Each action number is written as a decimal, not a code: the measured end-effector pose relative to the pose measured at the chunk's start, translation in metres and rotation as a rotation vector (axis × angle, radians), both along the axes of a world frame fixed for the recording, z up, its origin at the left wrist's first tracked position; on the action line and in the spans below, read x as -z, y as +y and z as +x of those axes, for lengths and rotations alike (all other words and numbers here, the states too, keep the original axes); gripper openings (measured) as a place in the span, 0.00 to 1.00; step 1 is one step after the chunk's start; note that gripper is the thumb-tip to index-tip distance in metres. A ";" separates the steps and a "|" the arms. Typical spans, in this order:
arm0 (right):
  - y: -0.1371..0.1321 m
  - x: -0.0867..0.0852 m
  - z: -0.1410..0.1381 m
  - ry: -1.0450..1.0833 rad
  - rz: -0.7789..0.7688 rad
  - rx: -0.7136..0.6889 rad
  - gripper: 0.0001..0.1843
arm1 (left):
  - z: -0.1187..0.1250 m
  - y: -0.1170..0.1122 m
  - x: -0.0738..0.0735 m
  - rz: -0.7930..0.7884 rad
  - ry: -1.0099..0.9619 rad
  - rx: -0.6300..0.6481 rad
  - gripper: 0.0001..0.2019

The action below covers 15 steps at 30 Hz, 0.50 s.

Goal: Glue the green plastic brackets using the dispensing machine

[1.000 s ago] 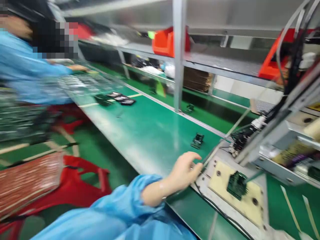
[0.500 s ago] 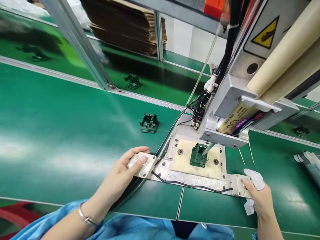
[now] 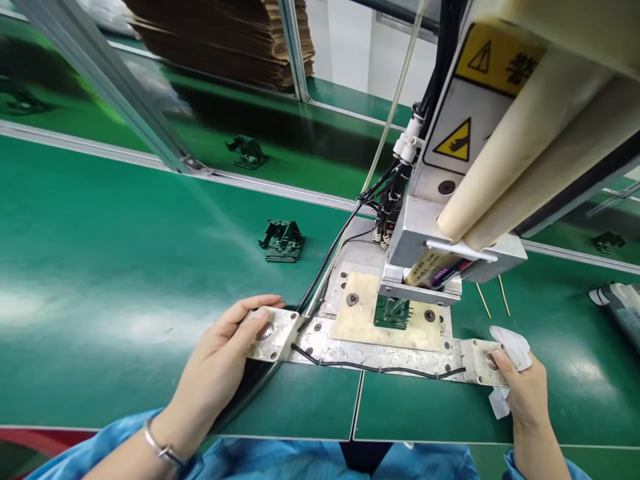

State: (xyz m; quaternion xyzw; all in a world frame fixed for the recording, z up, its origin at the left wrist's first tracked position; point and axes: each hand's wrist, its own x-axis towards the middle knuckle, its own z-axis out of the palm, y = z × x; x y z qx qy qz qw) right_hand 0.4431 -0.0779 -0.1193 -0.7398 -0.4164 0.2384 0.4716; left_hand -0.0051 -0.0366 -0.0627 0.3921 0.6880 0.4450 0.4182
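Your left hand (image 3: 215, 353) is half-curled round a pale metal end block (image 3: 287, 333), gripping it with the thumb on top at a round button and the fingers along its far side. Your right hand (image 3: 530, 393) is closed on a crumpled white tissue (image 3: 515, 350), which pokes out above and below; its thumb touches the button on a matching right-hand block (image 3: 477, 360). Both blocks end one flat, scuffed silver bar (image 3: 320, 337), with a thin black cable (image 3: 350, 367) running along it. Between your hands, a small dark-green pronged part (image 3: 387, 315) sits on a cream rectangular plate (image 3: 357, 323), directly beneath a silver metal machine head (image 3: 420, 293) that partly hides it. Two long cream tubes (image 3: 520, 160) slant up from that head. To the left, a similar dark-green frame-like part (image 3: 285, 241) stands on the glossy green tabletop (image 3: 125, 233), well apart from your left hand.
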 end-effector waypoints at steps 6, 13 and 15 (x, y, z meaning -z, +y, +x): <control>0.001 -0.007 -0.005 -0.014 0.002 0.003 0.33 | -0.001 0.000 0.003 -0.014 -0.145 -0.019 0.27; 0.000 -0.009 -0.006 0.027 -0.005 0.045 0.32 | -0.001 0.001 0.003 -0.010 -0.131 0.005 0.23; -0.006 -0.012 -0.004 0.019 -0.024 0.070 0.29 | 0.000 0.003 0.002 0.023 -0.097 0.026 0.21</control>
